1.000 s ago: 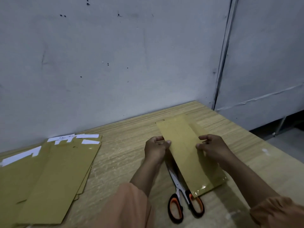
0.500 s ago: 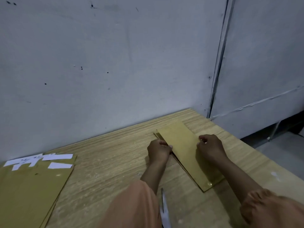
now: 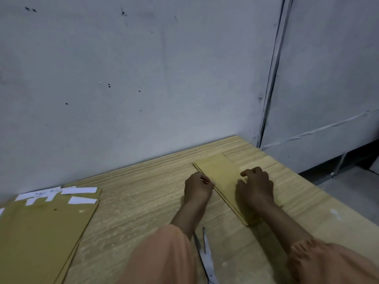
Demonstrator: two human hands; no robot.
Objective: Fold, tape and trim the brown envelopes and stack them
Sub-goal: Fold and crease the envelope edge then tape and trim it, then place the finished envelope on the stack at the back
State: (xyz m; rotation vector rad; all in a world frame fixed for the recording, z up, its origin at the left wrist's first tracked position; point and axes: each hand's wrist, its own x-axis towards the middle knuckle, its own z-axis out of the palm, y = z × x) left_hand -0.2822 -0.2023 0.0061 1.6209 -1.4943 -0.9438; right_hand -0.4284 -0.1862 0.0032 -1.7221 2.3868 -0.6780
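Head camera: a folded brown envelope (image 3: 220,176) lies flat on the wooden table (image 3: 143,193). Left hand (image 3: 198,188) pinches its left edge; right hand (image 3: 255,186), fingers curled, presses its right side. Squaring the layered edges before creasing would likely help.

Folded envelope (image 3: 220,177) lies flat on the counter (image 3: 143,193), toward the far right corner, running from near the wall (image 3: 143,78) back toward the near edge. Left hand (image 3: 198,188) sits at its left edge, right hand (image 3: 255,186) on its right side. Scissors (image 3: 206,257) lie at the near edge, between the two forearms, blades toward the envelope. Well apart, at the left edge, a stack of envelopes (image 3: 41,232) carries paper strips (image 3: 61,194) on its far end.
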